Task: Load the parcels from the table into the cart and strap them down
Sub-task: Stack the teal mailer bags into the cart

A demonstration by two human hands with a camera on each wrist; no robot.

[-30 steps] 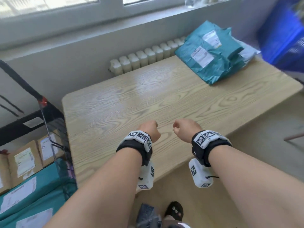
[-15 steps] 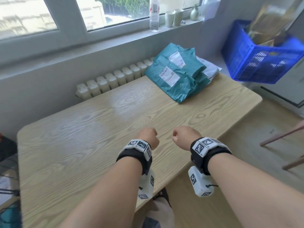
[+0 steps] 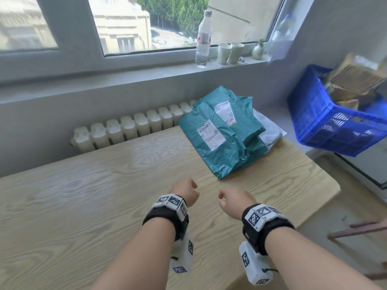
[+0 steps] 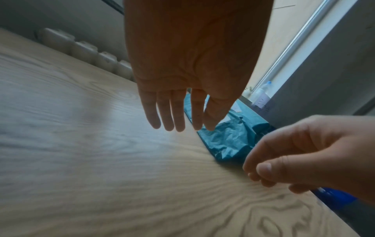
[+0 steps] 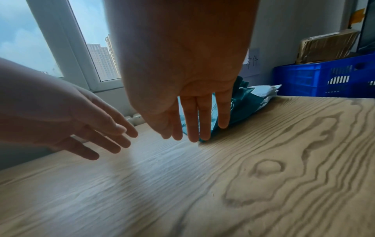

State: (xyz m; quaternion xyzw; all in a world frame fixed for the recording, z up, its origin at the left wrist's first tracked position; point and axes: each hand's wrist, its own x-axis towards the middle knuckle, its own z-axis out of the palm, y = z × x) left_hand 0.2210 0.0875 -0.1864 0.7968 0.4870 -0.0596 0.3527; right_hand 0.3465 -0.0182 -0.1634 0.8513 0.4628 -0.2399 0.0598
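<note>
You can't see all of the white parcel (image 3: 270, 130); the teal parcels (image 3: 226, 135) cover most of it. The blue crate (image 3: 326, 124) looks blurry.

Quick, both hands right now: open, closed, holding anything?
Left hand: open, fingers straight, holding nothing, above the table.
Right hand: open, fingers straight, holding nothing, short of the teal parcels.

Head: looking forward and down from above at the table (image 3: 88, 206), facing the window (image 3: 125, 24)
Left wrist: sitting close under the palm, looking along the fingers (image 4: 176, 112) low over the table
Right wrist: doing likewise
Shared: all are catching the teal parcels (image 3: 226, 139)
</note>
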